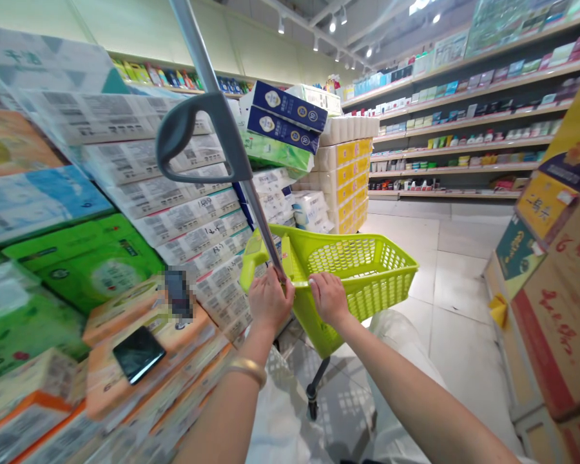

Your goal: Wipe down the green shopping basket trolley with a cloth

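A lime-green wheeled shopping basket [372,267] with perforated sides stands before me on the floor. A metal pole [265,222] rises from its near left end and carries a grey loop handle [222,138]. My left hand [270,298] is closed at the foot of the pole, by the basket's rim; its fingertips are partly hidden. My right hand [329,298] grips the near rim of the basket with the fingers curled over the edge. The basket's visible inside holds nothing I can make out. One caster [312,394] shows below it.
Stacked paper packs [174,212] rise on the left. A dark phone [139,354] lies on an orange pack [104,380] there. Cartons [555,335] line the right side. Stocked shelves [459,164] stand at the back, beyond a tiled floor [457,258].
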A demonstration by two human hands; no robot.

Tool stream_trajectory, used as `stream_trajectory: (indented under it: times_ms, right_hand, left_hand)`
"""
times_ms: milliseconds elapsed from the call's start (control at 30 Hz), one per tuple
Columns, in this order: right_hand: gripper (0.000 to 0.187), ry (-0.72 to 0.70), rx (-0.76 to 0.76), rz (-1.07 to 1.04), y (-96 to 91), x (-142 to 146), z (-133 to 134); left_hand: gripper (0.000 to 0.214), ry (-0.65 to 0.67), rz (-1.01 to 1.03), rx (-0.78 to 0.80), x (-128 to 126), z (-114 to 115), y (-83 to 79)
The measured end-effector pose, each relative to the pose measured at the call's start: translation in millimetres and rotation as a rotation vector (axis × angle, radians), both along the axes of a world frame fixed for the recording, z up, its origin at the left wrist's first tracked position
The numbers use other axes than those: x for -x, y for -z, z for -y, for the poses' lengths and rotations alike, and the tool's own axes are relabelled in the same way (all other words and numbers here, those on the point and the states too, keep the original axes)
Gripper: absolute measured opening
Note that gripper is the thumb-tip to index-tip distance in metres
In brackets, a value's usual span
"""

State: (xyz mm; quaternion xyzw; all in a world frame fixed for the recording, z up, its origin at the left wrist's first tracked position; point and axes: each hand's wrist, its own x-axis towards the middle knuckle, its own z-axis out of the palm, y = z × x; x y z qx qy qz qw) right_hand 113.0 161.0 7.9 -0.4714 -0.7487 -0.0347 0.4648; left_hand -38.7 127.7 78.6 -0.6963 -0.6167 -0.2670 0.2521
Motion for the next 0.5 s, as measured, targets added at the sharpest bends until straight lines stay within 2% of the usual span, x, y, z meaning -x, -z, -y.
stream_trajectory:
  times_ms: [100, 167, 367, 500]
  right_hand:
    - [0.034, 0.121, 0.022, -0.025, 6.1, -9.1, -6.1]
    - [0.033, 0.150, 0.039, -0.044, 2.2, -0.3, -5.9]
    - [0.028, 0.027, 0.010, -0.077, -16.9, 40.6, 5.8]
    - [0.030, -0.048, -0.041, -0.012, -9.2, 25.3, 3.2]
  left_hand:
    - [0.035, 0.005, 0.005, -0.063, -1.4, -3.8, 5.1]
    - [0.038, 0.001, 0.005, -0.095, -2.0, -6.2, 7.5]
    - [0.030, 0.008, 0.004, -0.125, 0.2, -9.0, 8.3]
    - [0.033, 0.026, 0.003, -0.121, 2.0, -8.1, 8.3]
